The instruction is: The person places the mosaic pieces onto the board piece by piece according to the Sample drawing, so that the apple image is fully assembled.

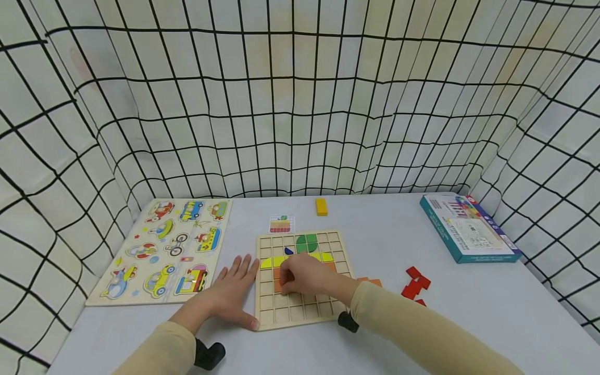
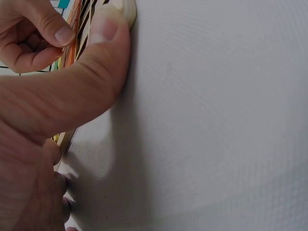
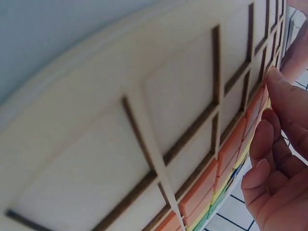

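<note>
A wooden grid board lies on the grey table near the front. It holds a green piece, a small blue piece, a yellow row and an orange piece. My right hand lies over the board's middle, its fingers curled onto the orange piece. In the right wrist view the orange row lies just beside my fingertips. My left hand rests flat on the table against the board's left edge. Its thumb presses the board's near corner.
Red pieces and an orange piece lie loose right of the board. Behind it are a pattern card and a yellow block. A vehicle peg puzzle lies at left, a teal box at right. Netted walls surround the table.
</note>
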Available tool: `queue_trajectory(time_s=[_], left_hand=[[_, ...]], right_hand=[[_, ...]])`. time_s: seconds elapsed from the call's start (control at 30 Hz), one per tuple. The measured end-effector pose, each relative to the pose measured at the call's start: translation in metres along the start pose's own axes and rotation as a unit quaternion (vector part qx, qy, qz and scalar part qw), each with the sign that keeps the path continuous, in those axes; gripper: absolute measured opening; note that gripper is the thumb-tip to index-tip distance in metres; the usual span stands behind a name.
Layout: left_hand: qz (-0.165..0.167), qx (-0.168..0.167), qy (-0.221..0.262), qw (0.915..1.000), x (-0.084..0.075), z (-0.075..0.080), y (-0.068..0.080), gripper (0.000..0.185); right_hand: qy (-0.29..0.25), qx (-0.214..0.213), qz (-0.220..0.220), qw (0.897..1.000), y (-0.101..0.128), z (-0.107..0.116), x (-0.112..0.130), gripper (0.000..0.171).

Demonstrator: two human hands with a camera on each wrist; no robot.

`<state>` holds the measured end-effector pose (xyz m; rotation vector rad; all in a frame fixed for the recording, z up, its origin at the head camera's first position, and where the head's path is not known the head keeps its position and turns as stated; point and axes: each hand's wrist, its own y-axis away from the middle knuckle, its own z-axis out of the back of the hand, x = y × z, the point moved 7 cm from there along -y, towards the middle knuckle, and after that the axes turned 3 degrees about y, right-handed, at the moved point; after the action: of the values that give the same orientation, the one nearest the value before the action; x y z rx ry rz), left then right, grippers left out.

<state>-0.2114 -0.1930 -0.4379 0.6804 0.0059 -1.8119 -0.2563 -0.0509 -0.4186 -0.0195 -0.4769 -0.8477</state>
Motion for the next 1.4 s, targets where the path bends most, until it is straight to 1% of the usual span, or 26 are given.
queue_trajectory(time_s=[0.1, 0.23, 0.47, 0.57, 0.67, 0.73, 0.83, 1.0, 1.13, 1.2, 1.27, 1.4], left_hand=[[0.0, 0.0, 0.0, 1.0, -0.001, 0.001, 0.001, 0.134], [-0.001, -0.001, 0.0, 1.0, -0.002, 0.001, 0.001, 0.133], [0.003, -0.003, 0.003, 1.0, 0.0, 0.0, 0.0, 0.134], [0.003, -0.002, 0.006, 1.0, 0.001, -0.001, 0.0, 0.134], [0.001, -0.002, 0.007, 1.0, 0.001, -0.003, -0.001, 0.133], [-0.001, -0.002, 0.006, 1.0, 0.001, -0.003, -0.001, 0.134], [-0.001, -0.002, 0.002, 1.0, 0.001, -0.002, -0.001, 0.134], [-0.001, 0.001, -0.003, 1.0, 0.0, -0.001, -0.002, 0.134], [0.001, 0.003, -0.006, 1.0, 0.0, -0.002, -0.002, 0.134], [0.003, 0.003, -0.006, 1.0, -0.001, -0.002, -0.002, 0.134], [0.007, 0.003, -0.004, 1.0, -0.001, -0.001, -0.001, 0.134], [0.011, 0.002, -0.003, 0.9999, -0.001, 0.0, -0.001, 0.134]], right_hand=[[0.0, 0.003, 0.003, 1.0, 0.001, -0.002, 0.0, 0.019], [-0.004, -0.004, -0.002, 1.0, 0.001, -0.003, 0.0, 0.019], [-0.011, -0.011, -0.005, 1.0, 0.001, -0.003, 0.0, 0.019], [-0.02, -0.017, 0.0, 1.0, 0.005, 0.001, -0.001, 0.018], [-0.033, -0.03, 0.006, 0.999, 0.012, 0.009, -0.008, 0.016], [-0.041, -0.041, 0.007, 0.998, 0.018, 0.016, -0.017, 0.013], [-0.053, -0.058, -0.007, 0.997, 0.03, 0.027, -0.038, 0.01], [-0.072, -0.084, -0.052, 0.992, 0.058, 0.045, -0.082, 0.008], [-0.057, -0.099, -0.087, 0.99, 0.083, 0.055, -0.114, 0.007], [-0.053, -0.095, -0.103, 0.989, 0.094, 0.056, -0.129, 0.007], [-0.054, -0.083, -0.118, 0.988, 0.102, 0.053, -0.14, 0.008], [-0.072, -0.054, -0.145, 0.985, 0.112, 0.043, -0.154, 0.013]])
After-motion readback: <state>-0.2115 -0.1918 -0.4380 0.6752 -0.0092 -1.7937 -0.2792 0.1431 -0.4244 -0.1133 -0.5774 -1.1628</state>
